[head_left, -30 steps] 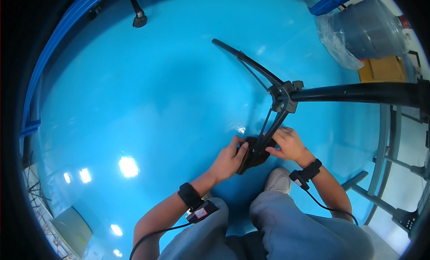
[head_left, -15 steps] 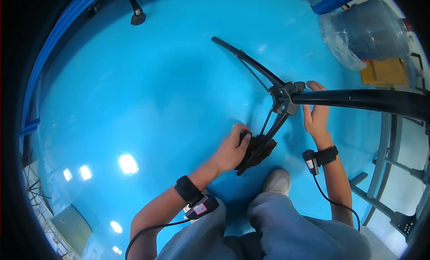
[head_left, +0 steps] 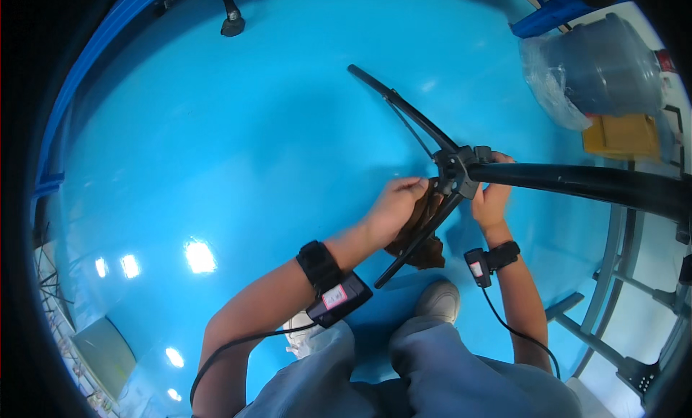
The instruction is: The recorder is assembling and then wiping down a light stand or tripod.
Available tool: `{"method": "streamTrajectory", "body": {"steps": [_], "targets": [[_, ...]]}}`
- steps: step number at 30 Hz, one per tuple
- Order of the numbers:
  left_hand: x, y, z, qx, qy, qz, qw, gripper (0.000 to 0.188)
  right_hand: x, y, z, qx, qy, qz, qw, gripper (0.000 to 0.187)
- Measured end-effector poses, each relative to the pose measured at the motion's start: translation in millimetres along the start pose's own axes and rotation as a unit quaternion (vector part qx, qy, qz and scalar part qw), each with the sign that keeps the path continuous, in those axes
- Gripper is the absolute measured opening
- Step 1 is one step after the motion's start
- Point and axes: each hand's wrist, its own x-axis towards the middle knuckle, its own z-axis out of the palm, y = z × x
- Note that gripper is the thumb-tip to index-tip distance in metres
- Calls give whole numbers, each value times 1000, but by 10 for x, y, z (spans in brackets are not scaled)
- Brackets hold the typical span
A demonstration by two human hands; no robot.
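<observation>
A black tripod stand (head_left: 453, 174) is tilted over, its long pole (head_left: 591, 179) running off to the right and its legs spread to the left. My left hand (head_left: 395, 207) is closed on a dark brown cloth (head_left: 429, 254), fingertips up against the hub where a thin brace meets it. The cloth hangs down behind the lower leg (head_left: 418, 241), which hides part of it. On the other side of the hub, my right hand (head_left: 493, 203) is wrapped round the pole's base beside a black knob (head_left: 482, 153); the pole covers some of its fingers.
A glossy blue floor (head_left: 238, 130) spreads below. A clear plastic bin (head_left: 613, 65) and a yellow box (head_left: 621, 135) are at the far right. Grey metal framing (head_left: 613, 274) stands at the right. A pale green bin (head_left: 107, 353) sits at the lower left. My shoes are just below the stand.
My left hand has slid up along the leg with the cloth, from near its lower end to the hub. My right hand has come in closer, now round the pole's base.
</observation>
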Motion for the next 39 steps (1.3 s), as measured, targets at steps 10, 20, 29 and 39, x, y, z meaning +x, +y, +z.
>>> {"method": "streamTrajectory", "body": {"steps": [10, 20, 29, 39], "targets": [[104, -66, -79, -55, -89, -34, 994, 31, 22, 13, -56, -11, 10, 0, 1000, 32], [261, 517, -267, -129, -93, 219, 963, 30, -11, 50, -31, -1, 12, -1, 1000, 24], [453, 762, -377, -173, 23, 104, 979, 31, -42, 53, 49, -11, 32, 12, 999, 22], [519, 649, -650, -71, -2, 422, 904, 35, -55, 146, -36, -20, 26, 15, 999, 25]]}}
